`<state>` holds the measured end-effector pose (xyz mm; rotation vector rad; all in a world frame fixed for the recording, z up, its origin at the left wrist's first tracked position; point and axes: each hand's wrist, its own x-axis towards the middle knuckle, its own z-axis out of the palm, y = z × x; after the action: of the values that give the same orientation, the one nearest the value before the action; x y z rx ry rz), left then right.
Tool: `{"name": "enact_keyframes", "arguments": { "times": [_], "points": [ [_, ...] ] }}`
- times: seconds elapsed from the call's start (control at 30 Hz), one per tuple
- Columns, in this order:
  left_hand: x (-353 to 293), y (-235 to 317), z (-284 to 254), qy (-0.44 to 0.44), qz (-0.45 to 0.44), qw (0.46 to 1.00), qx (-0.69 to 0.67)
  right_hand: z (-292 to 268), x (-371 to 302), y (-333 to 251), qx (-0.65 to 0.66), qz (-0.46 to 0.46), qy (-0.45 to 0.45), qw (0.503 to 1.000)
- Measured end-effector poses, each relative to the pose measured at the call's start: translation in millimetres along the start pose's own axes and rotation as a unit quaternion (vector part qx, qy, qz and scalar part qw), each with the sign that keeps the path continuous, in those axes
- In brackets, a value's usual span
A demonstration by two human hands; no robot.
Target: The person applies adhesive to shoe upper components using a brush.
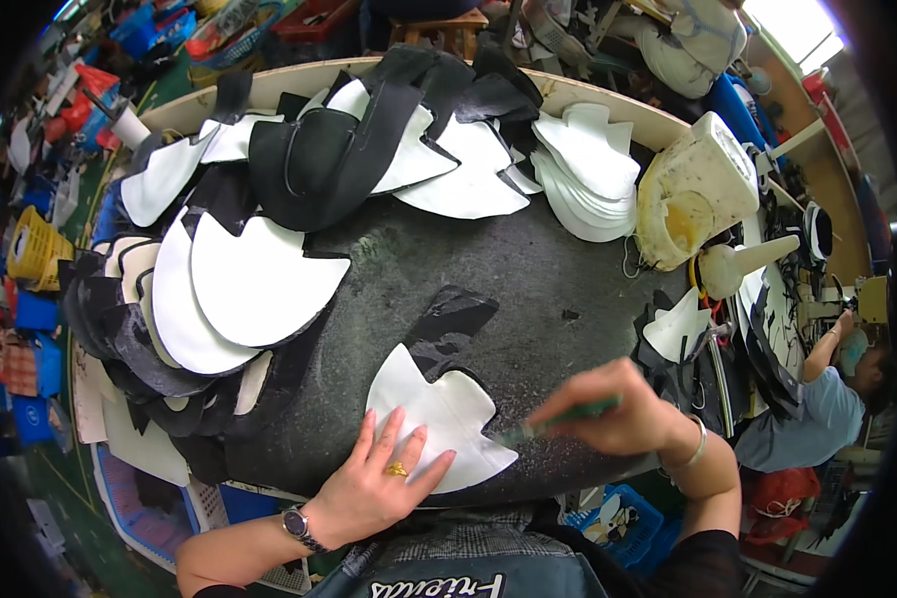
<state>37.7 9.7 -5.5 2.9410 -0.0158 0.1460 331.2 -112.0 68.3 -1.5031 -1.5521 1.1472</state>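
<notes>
Partly beneath left hand (371, 490), white piece (451, 424)

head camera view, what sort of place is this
Probably a workshop or small factory: a stack of white cut-out pieces on the dark worktable, a stained plastic container beside it, and another person over at the right.

1. Below the worktable (409, 259): we see one white slanted word (437, 586) on the grey apron (458, 561).
2. Left of the worktable: white mark on blue bin (32, 423), too small for us to read.
</notes>
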Motion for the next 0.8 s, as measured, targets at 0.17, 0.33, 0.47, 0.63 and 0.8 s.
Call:
{"name": "enact_keyframes", "arguments": {
  "times": [0.17, 0.33, 0.47, 0.63, 0.8],
  "points": [
    [4, 0, -3, -0.011, -0.001, 1.000, -0.018, 31, 58, 7, -0.032, -0.081, 0.202, 0.975],
    [4, 0, -4, -0.003, -0.001, 0.999, -0.039, 55, 65, 40, -0.241, -0.180, 0.145, 0.943],
    [2, 1, -3, 0.012, -0.006, 0.999, -0.043, 38, 55, 51, -0.379, -0.140, 0.214, 0.889],
    [7, -4, -5, 0.023, 0.015, 0.998, -0.048, 79, 63, 39, -0.320, -0.204, 0.161, 0.911],
    [6, -1, -7, 0.014, 0.010, 0.999, -0.048, 53, 76, 52, -0.235, -0.189, 0.261, 0.917]
  ]
}}
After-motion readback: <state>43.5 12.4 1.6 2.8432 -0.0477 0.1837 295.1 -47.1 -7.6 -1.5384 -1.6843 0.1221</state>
